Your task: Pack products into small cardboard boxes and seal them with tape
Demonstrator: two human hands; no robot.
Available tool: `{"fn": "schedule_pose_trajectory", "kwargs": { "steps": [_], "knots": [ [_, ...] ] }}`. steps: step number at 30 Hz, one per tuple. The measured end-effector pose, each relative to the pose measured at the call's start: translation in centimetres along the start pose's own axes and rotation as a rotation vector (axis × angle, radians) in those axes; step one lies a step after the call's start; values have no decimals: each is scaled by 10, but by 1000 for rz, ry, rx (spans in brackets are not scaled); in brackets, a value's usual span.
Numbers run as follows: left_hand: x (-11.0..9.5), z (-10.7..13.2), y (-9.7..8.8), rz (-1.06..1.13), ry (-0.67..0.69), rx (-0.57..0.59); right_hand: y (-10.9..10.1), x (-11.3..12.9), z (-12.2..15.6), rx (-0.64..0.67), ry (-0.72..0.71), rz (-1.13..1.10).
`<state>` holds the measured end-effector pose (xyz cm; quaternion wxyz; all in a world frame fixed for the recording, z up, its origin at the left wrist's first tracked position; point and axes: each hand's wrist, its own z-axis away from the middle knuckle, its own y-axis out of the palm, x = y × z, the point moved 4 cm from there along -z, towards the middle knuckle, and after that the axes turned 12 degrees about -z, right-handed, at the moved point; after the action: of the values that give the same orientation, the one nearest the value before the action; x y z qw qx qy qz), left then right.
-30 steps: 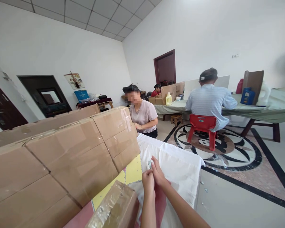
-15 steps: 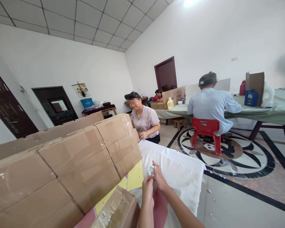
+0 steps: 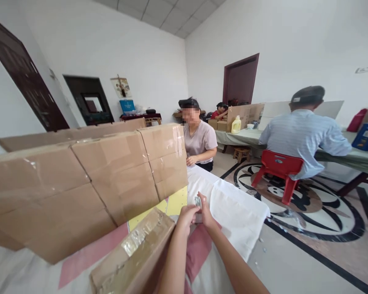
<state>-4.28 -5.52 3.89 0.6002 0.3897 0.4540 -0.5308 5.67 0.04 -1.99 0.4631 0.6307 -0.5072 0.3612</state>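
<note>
Over the white-covered table (image 3: 233,200), my two hands meet around a small flat pale-green and white item (image 3: 198,201), too small to name. My left hand (image 3: 187,215) is closed, its thumb and fingers gripping the item's near end. My right hand (image 3: 205,209) is pressed against the item's right side with its fingers held together. A taped cardboard box (image 3: 135,253) lies near my left forearm. Part of the item is hidden behind my fingers.
Stacked cardboard boxes (image 3: 116,179) form a wall on the left. Across the table sits a person in a light top (image 3: 202,139). At right, another person (image 3: 306,130) sits on a red chair (image 3: 279,167) by a long green-covered table (image 3: 251,136).
My view has turned left and tilted down, so the room appears shifted right and more of the near box shows. Both hands stay together on the small item.
</note>
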Motion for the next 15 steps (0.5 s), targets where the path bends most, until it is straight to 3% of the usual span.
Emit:
{"fn": "schedule_pose_trajectory", "kwargs": {
  "steps": [11, 15],
  "knots": [
    [5, 10, -6, 37, -77, -186, 0, -13, -5, 84, 7, -19],
    [16, 17, -3, 47, -91, -273, -3, -16, -6, 83, -14, -38]
  ]
}}
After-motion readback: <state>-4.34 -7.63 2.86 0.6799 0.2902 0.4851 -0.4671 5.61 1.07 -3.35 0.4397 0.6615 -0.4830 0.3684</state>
